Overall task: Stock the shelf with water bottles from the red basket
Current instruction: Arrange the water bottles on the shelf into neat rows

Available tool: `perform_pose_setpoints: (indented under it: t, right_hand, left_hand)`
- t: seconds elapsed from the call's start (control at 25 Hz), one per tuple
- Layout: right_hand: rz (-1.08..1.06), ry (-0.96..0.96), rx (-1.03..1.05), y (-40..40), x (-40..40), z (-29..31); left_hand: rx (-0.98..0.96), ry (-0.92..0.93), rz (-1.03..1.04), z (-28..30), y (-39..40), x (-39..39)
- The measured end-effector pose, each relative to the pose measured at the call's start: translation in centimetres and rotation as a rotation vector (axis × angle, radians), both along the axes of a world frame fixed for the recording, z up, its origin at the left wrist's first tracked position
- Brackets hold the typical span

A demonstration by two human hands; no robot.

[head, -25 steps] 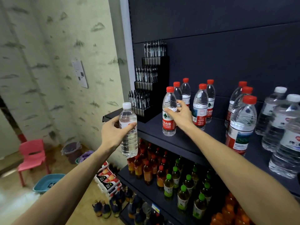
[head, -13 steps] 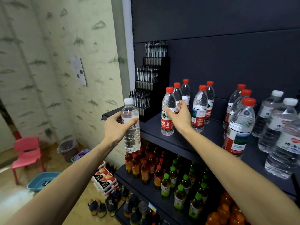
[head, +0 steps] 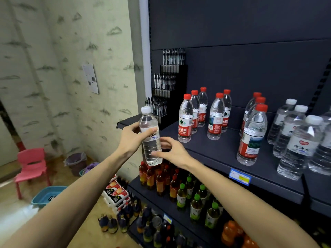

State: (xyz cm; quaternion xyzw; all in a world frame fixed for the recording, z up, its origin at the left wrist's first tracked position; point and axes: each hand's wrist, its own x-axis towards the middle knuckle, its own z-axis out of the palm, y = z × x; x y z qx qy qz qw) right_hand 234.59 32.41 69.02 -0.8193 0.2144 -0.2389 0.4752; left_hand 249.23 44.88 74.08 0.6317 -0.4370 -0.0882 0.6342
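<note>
My left hand [head: 131, 138] grips a clear white-capped water bottle [head: 151, 149] by its upper half, upright, just off the front left of the dark shelf [head: 206, 149]. My right hand [head: 172, 151] curls round the same bottle's lower half, thumb on its front. Several red-capped water bottles [head: 185, 122] stand in rows on the shelf. White-capped ones [head: 300, 149] are grouped at the right. The red basket is out of view.
A black tiered pen display [head: 164, 97] occupies the shelf's left end. Lower shelves hold tea and juice bottles [head: 161, 179]. On the floor at left are a pink chair [head: 30, 167], a blue basin [head: 46, 196] and a lined bin [head: 75, 162].
My right hand let go of the front red-capped bottle on the shelf and came back left to the white-capped bottle. My left hand kept holding that bottle in place.
</note>
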Motion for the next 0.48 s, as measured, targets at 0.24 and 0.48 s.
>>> perform_pose_setpoints:
  t: [0.24,0.48]
  right_hand:
    - [0.01,-0.068,0.156,3.0,-2.1,-2.5]
    - [-0.188,-0.096,0.091,2.6,-7.0,-3.8]
  left_hand:
    - [0.052,0.006,-0.162,-3.0,1.6,-3.3]
    - [0.066,0.253,-0.15,-3.5,-1.0,-5.9]
